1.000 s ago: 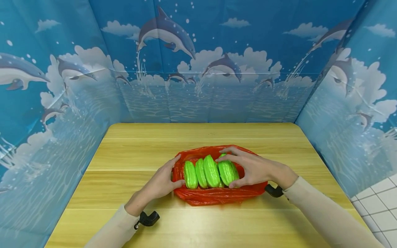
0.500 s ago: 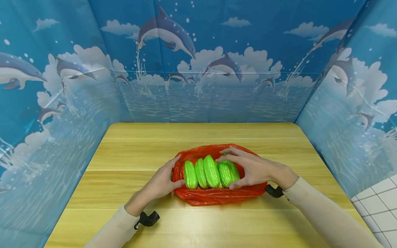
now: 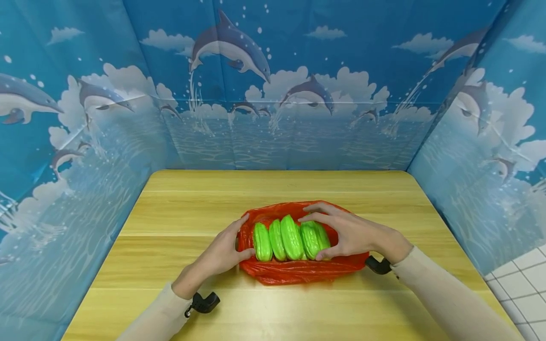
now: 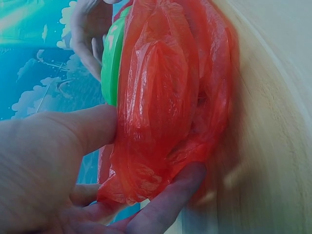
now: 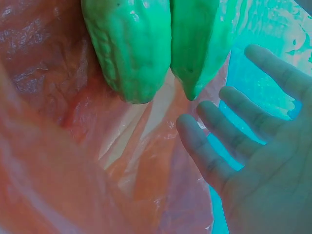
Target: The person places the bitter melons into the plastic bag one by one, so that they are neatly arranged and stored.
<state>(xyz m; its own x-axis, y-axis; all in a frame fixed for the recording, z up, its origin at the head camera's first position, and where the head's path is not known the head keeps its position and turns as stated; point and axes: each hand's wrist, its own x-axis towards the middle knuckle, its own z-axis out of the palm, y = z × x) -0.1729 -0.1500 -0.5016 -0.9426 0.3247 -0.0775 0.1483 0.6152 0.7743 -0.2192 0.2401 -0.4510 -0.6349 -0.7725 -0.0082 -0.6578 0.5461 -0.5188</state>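
Note:
A red plastic bag (image 3: 298, 274) lies spread open on the table, holding several bright green, bumpy bitter melons (image 3: 292, 239) side by side in a row. At the bag's left end is my left hand (image 3: 218, 250), fingers fairly straight; in the left wrist view its thumb (image 4: 95, 127) and a finger touch the bag's outside. My right hand (image 3: 351, 232) hovers over the right end, fingers spread around the rightmost melons. The right wrist view shows those fingers (image 5: 222, 134) apart from the two melons (image 5: 134, 48), with nothing held. Part of the rightmost melon is hidden by the right hand.
The wooden table (image 3: 273, 312) extends around the bag on all sides. Blue dolphin-print sheets (image 3: 273, 137) stand at the back, left and right. White floor tiles (image 3: 522, 270) show at the lower right.
The melon by my right fingertips has settled slightly lower, beside its neighbour. Both hands have stayed almost in place, and the bag lies as before.

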